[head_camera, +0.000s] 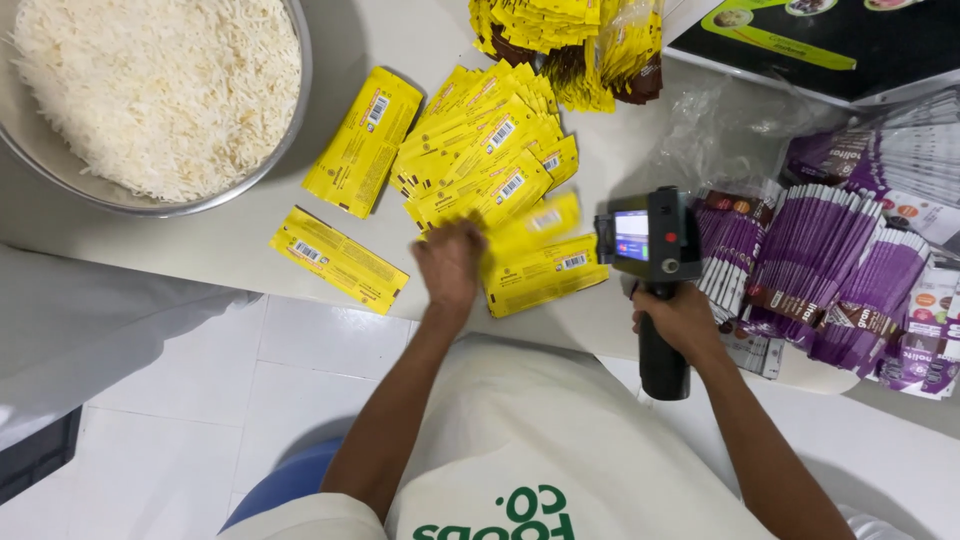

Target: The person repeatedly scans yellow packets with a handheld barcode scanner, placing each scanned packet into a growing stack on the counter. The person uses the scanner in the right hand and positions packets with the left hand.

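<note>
Both grips are at work at the counter's [230, 235] near edge. Right hand [682, 318] is wrapped fully around the black handle of a handheld printer [650, 240], a boxy dark device with a small lit screen facing up and a red button beside it; it stands just right of the yellow pouches. Left hand [450, 262] is blurred over the near edge of the yellow pile, fingers curled down onto a pouch; whether it actually pinches one I cannot tell.

Yellow pouches [490, 160] are flat, oblong sachets, bright yellow with a white barcode patch and red print. One fanned heap lies in front of the left hand, too overlapped to count. Two pouches lie loose left of that heap, one tilted upright [362, 142], one slanting near the counter edge [338, 259]. Two more [545, 268] sit between the left hand and the printer. Another stack of yellow pouches [570, 40] lies beyond the heap.

One steel bowl of white rice [155, 90] sits far left of the heap. Purple pouches [830, 270] in several fanned bundles lie right of the printer.
</note>
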